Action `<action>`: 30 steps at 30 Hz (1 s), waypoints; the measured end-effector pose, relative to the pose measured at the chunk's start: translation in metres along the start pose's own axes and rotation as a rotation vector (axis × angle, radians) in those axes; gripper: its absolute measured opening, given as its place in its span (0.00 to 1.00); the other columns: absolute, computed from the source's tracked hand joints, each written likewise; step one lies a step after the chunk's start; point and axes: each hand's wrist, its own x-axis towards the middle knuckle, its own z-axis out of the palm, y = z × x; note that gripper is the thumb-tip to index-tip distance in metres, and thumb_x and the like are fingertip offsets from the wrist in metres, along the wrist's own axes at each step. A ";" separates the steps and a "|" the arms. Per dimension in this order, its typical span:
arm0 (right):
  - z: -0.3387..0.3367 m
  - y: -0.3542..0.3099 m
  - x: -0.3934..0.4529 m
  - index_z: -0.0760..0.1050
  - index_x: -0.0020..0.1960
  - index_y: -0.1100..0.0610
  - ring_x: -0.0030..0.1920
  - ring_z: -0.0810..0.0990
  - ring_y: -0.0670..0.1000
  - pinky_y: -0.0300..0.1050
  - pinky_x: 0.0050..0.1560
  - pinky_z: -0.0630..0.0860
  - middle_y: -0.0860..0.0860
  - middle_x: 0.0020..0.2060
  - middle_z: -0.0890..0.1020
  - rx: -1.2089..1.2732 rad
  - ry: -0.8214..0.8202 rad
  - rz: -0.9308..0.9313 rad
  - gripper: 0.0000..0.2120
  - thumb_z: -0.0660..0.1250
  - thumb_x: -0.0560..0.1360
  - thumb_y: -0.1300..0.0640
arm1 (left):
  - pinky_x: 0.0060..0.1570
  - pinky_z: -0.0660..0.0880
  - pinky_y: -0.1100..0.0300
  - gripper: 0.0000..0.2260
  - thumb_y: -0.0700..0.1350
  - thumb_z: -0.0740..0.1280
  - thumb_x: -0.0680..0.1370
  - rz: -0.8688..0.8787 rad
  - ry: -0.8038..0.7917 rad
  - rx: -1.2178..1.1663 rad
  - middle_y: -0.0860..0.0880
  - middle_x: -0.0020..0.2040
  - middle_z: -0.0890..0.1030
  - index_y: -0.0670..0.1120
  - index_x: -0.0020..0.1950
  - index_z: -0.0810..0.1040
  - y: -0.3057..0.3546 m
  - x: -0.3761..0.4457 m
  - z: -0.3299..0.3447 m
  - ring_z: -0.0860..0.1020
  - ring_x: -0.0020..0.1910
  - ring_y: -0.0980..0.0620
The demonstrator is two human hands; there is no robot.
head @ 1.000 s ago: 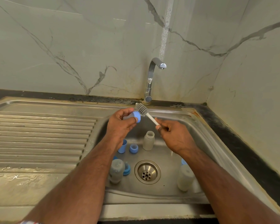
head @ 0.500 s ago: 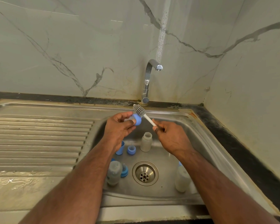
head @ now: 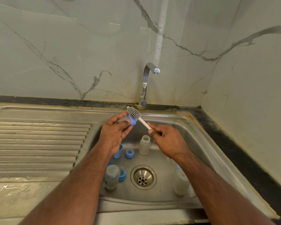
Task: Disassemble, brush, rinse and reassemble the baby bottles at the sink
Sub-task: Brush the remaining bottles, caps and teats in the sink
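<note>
Over the back of the steel sink my left hand grips a blue bottle collar with its teat. My right hand pinches the white handle of a grey-bristled bottle brush, whose head lies against the collar. In the basin stand an open frosted bottle, a blue cap and a blue collar with teat. Nearer me a frosted bottle stands beside another blue collar, and a further bottle stands at the right, partly behind my forearm.
The chrome tap rises behind the basin with no water running. The drain strainer sits mid-basin. A ribbed steel draining board spreads to the left. Marble walls close in behind and on the right, with a dark counter strip.
The brush head has shifted slightly over the blue collar as my right hand works the handle. Both hands stay over the back of the basin; the view has shifted a little.
</note>
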 end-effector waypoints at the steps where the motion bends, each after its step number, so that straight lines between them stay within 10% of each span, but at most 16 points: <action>1: 0.000 -0.002 -0.001 0.71 0.73 0.47 0.36 0.72 0.39 0.29 0.38 0.65 0.39 0.41 0.74 0.001 -0.006 -0.010 0.19 0.62 0.83 0.49 | 0.49 0.83 0.59 0.16 0.30 0.71 0.75 0.000 -0.005 -0.001 0.41 0.60 0.83 0.47 0.57 0.82 0.000 -0.001 0.001 0.83 0.59 0.44; 30: -0.006 0.004 0.003 0.75 0.70 0.45 0.42 0.80 0.47 0.43 0.46 0.79 0.49 0.43 0.83 -0.013 0.060 0.040 0.17 0.62 0.82 0.47 | 0.52 0.83 0.54 0.18 0.32 0.75 0.73 0.012 0.035 0.070 0.41 0.60 0.81 0.44 0.60 0.81 0.002 -0.003 -0.001 0.84 0.57 0.42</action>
